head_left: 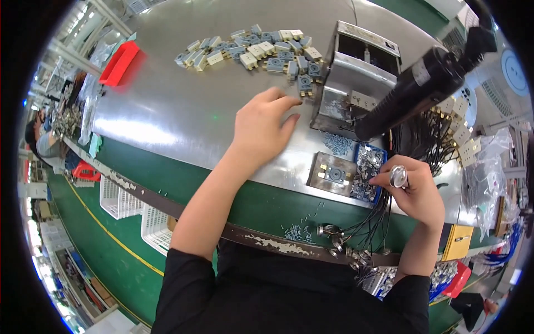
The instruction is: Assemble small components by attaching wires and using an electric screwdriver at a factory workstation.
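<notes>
My left hand (262, 125) hovers over the steel tabletop, thumb and forefinger apart, with nothing visible between them. It is nearest to a grey socket piece with brass prongs (305, 84) at the edge of a pile. A round shiny metal cap (398, 176) is gripped in my right hand (416, 192). The fingertips of that hand reach the edge of a blue tray (385, 153) full of small metal parts. Left of the tray, a grey socket piece (335, 174) sits on a metal plate fixture (317, 181).
Grey and cream socket pieces (258, 51) spread across the back. A metal machine housing (361, 72) and a black cylindrical tool (414, 92) stand at right, near small screws (338, 143). Capped black cables (336, 236) lie at the front edge. A red bin (119, 62) sits far left.
</notes>
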### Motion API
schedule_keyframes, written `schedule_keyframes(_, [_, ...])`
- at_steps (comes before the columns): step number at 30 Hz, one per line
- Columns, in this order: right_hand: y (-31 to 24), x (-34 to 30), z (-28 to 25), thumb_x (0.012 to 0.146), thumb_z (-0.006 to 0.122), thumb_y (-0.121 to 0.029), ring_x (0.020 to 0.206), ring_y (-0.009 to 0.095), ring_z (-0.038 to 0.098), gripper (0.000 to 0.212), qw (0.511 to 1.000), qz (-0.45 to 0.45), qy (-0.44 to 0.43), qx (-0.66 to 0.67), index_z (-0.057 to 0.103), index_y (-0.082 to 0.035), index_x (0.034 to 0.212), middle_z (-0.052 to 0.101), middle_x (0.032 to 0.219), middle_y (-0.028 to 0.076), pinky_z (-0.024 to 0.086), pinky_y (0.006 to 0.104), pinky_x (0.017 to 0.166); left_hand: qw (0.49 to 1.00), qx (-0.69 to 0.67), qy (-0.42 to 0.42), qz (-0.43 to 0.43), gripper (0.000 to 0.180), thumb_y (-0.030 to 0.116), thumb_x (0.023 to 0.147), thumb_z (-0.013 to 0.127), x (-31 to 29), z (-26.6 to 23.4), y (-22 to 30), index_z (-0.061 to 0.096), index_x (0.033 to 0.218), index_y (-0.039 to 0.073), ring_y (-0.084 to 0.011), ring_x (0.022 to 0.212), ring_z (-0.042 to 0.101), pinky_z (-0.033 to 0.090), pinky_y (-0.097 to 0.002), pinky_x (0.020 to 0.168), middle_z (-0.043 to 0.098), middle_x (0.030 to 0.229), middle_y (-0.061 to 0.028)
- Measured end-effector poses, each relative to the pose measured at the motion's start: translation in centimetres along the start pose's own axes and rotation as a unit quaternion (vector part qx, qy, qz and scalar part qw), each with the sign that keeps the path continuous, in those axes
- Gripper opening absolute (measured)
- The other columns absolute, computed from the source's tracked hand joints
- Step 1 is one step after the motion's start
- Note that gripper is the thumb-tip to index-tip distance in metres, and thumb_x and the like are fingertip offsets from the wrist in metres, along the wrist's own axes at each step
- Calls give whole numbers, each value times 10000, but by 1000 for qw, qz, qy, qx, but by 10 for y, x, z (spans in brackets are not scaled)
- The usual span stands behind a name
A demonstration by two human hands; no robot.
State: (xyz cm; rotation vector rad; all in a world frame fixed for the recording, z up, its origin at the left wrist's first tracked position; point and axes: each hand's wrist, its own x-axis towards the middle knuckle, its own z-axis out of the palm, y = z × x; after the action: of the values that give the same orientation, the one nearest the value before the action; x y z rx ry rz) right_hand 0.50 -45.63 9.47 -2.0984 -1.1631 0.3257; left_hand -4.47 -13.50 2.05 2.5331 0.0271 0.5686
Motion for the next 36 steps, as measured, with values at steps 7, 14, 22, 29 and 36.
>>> schedule_keyframes(7, [-6, 0, 5, 758, 704, 117, 761, 238, 707, 258, 1000, -3, 3, -4, 810, -29, 940, 690, 880, 91, 556, 332, 680, 987, 125, -68, 76, 124, 186, 899, 749, 33, 24, -9, 802, 1006, 155, -277, 1002, 698, 577, -426, 816, 672, 1052, -45])
schedule_keyframes(14, [-7, -2, 4, 714, 666, 140, 732, 229, 687, 313, 1000, 13, 14, 0, 811, -9, 949, 691, 868, 100, 538, 321, 657, 988, 108, -83, 77, 71, 176, 899, 729, 41, 30, -12, 761, 948, 136, -276, 983, 700, 574, -447, 789, 649, 1001, -53])
schedule_keyframes(22, [-3, -3, 3, 717, 659, 123, 755, 228, 698, 186, 999, -30, 20, 35, 756, 25, 842, 698, 865, 114, 536, 321, 656, 984, 124, -64, 113, 168, 174, 923, 703, 39, 31, -19, 703, 1070, 91, -324, 1007, 692, 574, -460, 794, 637, 1054, -88])
schedule_keyframes(29, [-1, 4, 18, 767, 709, 54, 704, 259, 664, 94, 997, -35, 23, 59, 706, 68, 860, 711, 895, 141, 519, 340, 630, 926, -341, -112, -115, 138, 124, 1048, 643, 11, -11, -4, 616, 1143, 28, -181, 835, 673, 549, -316, 756, 714, 1017, -104])
schedule_keyframes(36, [-7, 19, 38, 742, 875, -28, 711, 97, 562, 248, 982, 40, 150, 107, 801, 28, 973, 689, 862, 58, 395, 257, 610, 696, -652, -210, -216, 141, 94, 1045, 669, -23, 5, 23, 628, 1140, -1, -138, 825, 698, 550, -261, 699, 738, 987, -106])
